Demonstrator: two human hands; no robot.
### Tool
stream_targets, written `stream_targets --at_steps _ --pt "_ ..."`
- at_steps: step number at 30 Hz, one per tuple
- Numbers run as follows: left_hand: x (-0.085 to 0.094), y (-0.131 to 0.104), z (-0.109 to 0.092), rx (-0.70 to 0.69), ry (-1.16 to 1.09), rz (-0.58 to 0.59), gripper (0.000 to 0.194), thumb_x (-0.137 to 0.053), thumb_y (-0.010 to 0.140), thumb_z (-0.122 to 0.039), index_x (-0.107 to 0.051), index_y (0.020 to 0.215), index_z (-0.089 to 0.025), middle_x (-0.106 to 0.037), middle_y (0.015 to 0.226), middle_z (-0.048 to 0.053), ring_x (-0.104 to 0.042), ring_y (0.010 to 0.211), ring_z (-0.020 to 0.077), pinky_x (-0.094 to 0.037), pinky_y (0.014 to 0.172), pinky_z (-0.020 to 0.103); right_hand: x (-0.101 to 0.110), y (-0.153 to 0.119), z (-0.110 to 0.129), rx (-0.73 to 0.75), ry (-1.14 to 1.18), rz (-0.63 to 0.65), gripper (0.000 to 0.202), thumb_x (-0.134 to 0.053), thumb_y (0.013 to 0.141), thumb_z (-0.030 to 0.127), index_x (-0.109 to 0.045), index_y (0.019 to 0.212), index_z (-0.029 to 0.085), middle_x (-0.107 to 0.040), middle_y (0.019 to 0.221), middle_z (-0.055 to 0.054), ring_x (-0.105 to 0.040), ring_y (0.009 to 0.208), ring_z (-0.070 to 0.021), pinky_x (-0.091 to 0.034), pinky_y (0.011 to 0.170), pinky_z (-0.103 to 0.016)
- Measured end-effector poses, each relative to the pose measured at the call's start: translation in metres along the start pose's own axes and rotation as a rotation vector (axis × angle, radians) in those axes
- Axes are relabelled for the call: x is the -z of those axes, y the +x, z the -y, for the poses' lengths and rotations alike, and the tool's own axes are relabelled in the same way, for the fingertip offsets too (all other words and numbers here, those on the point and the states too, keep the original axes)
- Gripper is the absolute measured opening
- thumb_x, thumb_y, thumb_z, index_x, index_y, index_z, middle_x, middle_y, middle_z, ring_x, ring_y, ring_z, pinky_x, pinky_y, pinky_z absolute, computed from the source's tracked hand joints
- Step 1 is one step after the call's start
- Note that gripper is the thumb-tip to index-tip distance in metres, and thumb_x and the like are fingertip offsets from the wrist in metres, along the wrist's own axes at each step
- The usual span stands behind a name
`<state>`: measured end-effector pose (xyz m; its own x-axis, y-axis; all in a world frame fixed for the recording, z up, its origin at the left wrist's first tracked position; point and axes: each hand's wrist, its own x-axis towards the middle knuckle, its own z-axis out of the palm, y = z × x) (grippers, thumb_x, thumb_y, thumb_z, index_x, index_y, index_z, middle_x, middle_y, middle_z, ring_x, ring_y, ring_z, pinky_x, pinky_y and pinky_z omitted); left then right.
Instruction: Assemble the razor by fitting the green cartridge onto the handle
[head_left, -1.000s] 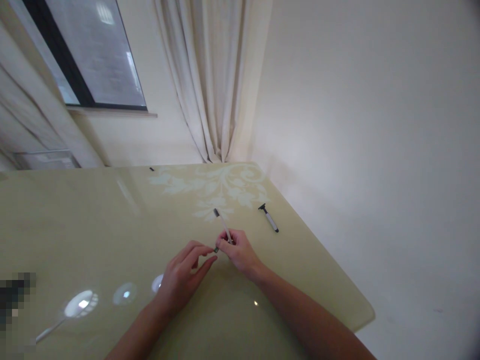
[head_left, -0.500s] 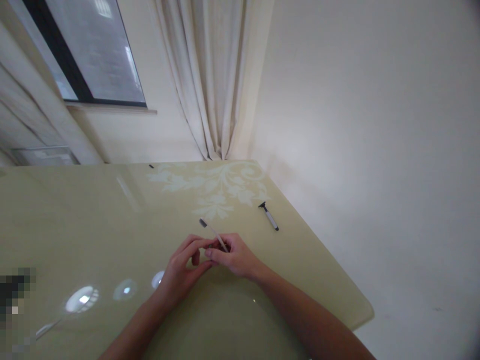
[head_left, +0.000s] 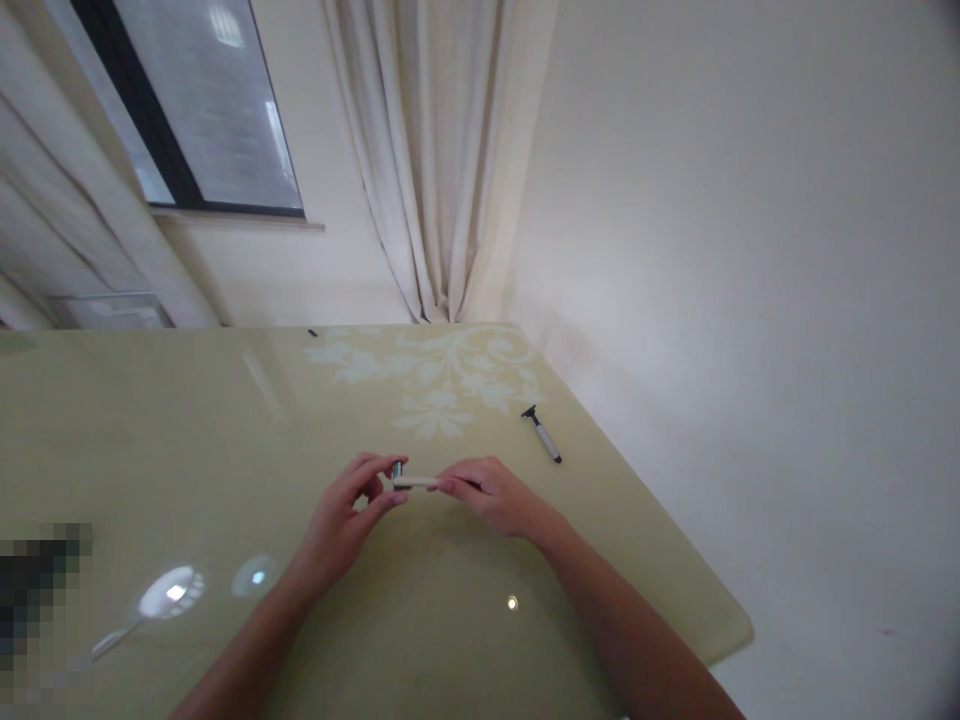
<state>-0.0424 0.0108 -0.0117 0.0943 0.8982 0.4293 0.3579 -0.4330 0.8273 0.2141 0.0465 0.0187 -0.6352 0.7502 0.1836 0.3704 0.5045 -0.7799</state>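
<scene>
Between the thumb and fingertips of my left hand point(head_left: 351, 510) is a small dark razor blade cartridge point(head_left: 398, 474) with a teal strip. My right hand point(head_left: 495, 497) pinches a pale toothbrush point(head_left: 420, 482), held level. The toothbrush's handle end meets the cartridge; I cannot tell whether it presses on the blades or only rests there. Dark bristles are partly covered by my right fingers. Beyond my right hand a grey and black razor point(head_left: 546, 440) lies on the table, its head pointing away from me.
The glossy pale green table point(head_left: 480, 640) has a white floral pattern near its far corner. A tiny dark piece point(head_left: 313, 333) lies at the far edge. A white wall point(head_left: 712, 300) runs along the right side. Curtains point(head_left: 427, 150) and a window point(head_left: 217, 110) stand behind. A pixelated dark patch covers the left edge.
The toothbrush has been turned round: its bristles pointed up and left before, and now its handle end points left at the cartridge. My hands have moved apart, and the cartridge has come into view.
</scene>
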Motion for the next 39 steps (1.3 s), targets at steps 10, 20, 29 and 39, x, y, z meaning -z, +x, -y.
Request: stream_targets --at_steps 10,20,29,39 --pt "-0.0024 0.0002 0.0 -0.017 0.029 0.036 0.028 -0.071 0.09 -0.031 -0.076 0.117 -0.025 -0.065 0.089 0.0 -0.06 0.069 0.0126 -0.05 0.067 0.024 -0.001 0.0026 -0.0038 0.01 -0.031 -0.071 0.042 -0.054 0.106 0.048 -0.081 0.094 0.017 -0.065 0.076 -0.002 -0.055 0.071 -0.0152 -0.037 0.069 -0.026" --pt "-0.003 -0.0006 0.001 -0.025 0.024 0.0 0.025 -0.073 0.089 -0.031 -0.076 0.113 -0.025 -0.065 0.089 0.0 -0.059 0.069 0.0122 -0.05 0.067 0.024 -0.0006 0.0032 -0.0048 -0.017 -0.043 -0.169 0.041 -0.058 0.104 0.048 -0.082 0.09 0.018 -0.061 0.072 -0.002 -0.052 0.068 -0.0148 -0.035 0.066 -0.027" --pt "-0.0026 0.0007 -0.0031 -0.014 0.035 -0.025 0.026 -0.074 0.087 -0.035 -0.077 0.112 -0.025 -0.065 0.088 0.0 -0.058 0.067 0.0122 -0.05 0.064 0.024 -0.004 0.0024 -0.0073 -0.078 0.04 -0.121 0.045 -0.058 0.101 0.052 -0.083 0.09 0.017 -0.058 0.068 0.0 -0.047 0.064 -0.0137 -0.031 0.06 -0.026" --pt "-0.0029 0.0002 -0.0003 -0.026 0.049 0.02 0.028 -0.072 0.089 -0.032 -0.076 0.117 -0.026 -0.066 0.091 0.001 -0.058 0.068 0.0123 -0.05 0.065 0.024 0.0019 0.0007 -0.0053 -0.135 0.188 0.152 0.047 -0.057 0.1 0.055 -0.084 0.107 0.018 -0.044 0.06 0.004 -0.036 0.055 -0.0103 -0.026 0.053 -0.023"
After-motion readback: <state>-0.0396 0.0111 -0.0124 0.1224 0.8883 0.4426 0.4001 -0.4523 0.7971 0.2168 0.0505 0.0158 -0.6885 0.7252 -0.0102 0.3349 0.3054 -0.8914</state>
